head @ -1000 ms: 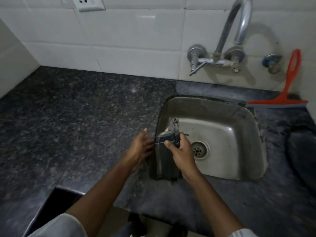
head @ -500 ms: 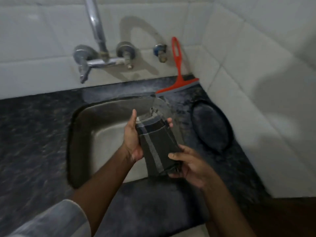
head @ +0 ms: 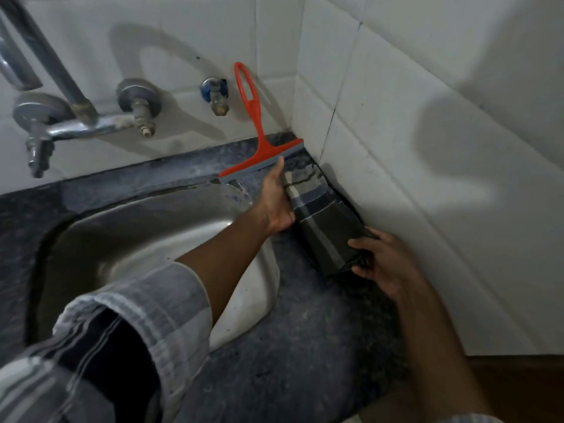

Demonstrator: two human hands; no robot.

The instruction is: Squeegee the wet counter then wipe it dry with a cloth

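Cloth (head: 323,227), dark striped folded fabric, held by both hands on speckled counter (head: 290,346).

Left hand (head: 276,206) reaches forward; right hand (head: 381,264) fingers curled, gripping.

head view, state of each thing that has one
cloth: folded, against the side wall, held at both ends
squeegee: leaning on the back wall, unheld
left hand: holding the cloth's far end
right hand: gripping the cloth's near end
tap: no water running

Both hands carried the cloth (head: 323,227) from over the sink to the corner counter (head: 293,346) (beside the wall).
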